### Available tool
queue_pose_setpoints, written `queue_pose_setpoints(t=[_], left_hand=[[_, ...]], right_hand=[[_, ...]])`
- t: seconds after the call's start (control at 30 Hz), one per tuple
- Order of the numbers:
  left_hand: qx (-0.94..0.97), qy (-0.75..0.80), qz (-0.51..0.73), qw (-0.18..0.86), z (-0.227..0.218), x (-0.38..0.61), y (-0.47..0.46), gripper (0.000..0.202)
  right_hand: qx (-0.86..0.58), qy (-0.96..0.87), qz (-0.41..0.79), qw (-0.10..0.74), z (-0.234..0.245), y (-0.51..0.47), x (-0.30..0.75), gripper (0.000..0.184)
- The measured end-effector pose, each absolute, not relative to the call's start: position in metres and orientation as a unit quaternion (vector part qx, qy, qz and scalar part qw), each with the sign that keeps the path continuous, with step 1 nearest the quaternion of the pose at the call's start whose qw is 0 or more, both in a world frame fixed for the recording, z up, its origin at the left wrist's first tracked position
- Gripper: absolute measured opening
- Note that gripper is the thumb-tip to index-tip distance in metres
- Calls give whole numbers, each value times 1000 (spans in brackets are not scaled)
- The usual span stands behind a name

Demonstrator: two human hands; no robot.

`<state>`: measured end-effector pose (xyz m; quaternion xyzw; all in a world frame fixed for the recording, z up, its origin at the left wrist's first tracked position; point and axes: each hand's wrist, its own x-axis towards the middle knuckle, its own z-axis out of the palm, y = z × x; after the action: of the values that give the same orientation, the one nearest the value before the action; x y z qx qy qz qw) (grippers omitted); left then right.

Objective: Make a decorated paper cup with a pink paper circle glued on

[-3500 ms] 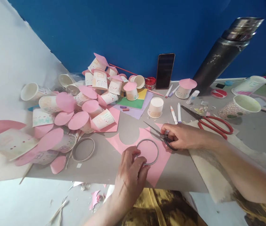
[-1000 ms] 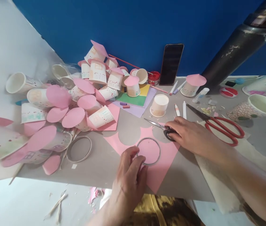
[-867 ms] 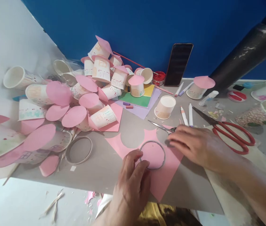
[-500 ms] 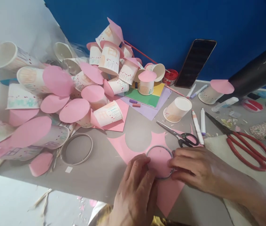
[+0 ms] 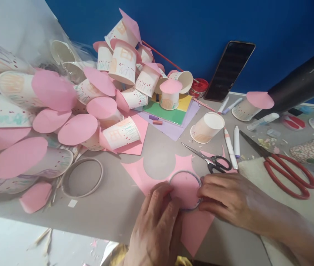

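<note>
A thin grey ring [image 5: 185,171] lies flat on a cut sheet of pink paper [image 5: 197,231], which shows through its middle. My left hand [image 5: 157,218] grips the ring's left side with curled fingers. On the opposite side, the fingertips of my right hand [image 5: 223,197] are pressed together against the rim. Whether a thin tool is between my fingers is hidden. Rounded notches are cut from the paper's upper edge. Just above it rest small black-handled scissors [image 5: 209,158]. A wider tape-like ring [image 5: 101,177] sits off to the left.
Decorated paper cups [image 5: 125,66] with pink paper roofs are heaped on the left. One upturned cup [image 5: 208,127] stands beyond the scissors. White markers [image 5: 230,147] and big red-handled scissors [image 5: 290,173] lie at the right. A phone [image 5: 230,70] leans on the blue wall.
The whole view has shifted slightly, so most things appear further left. Both hands keep their places around the ring on the pink paper.
</note>
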<state>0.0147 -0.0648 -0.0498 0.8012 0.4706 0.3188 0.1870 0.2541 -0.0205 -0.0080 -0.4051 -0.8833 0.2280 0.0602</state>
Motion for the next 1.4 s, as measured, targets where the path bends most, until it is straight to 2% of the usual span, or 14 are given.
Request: queue_pose_setpoints(t=[0.27,0.53,0.63,0.77,1.03,1.23,1.3,1.4], left_hand=[[802,470,320,182,-50,15,-64,22],[808,465,319,169,-51,14,-63,22],[807,463,324,170,-50,15,-63,22],[818,441,329,167,-50,13,-61,26],[851,397,326,114,-43,14,-61,27],[856,412,308,58,-43,26,-58,19],[859,408,305,54,-44,27,-57,19],[858,405,310,57,-45,26,-55,18]], right_hand=[[-408,-884,221,56,-7,-20,254,28],[-416,-881,220,49,-8,-20,252,19],[-435,-862,234,112,-7,-18,254,14],[-531,-795,198,217,-3,-10,264,20],[-669,-706,77,217,2,9,286,16],[-751,-581,17,313,12,20,312,19],[-777,-550,9,307,14,24,324,21],[-792,-564,20,231,13,28,331,22]])
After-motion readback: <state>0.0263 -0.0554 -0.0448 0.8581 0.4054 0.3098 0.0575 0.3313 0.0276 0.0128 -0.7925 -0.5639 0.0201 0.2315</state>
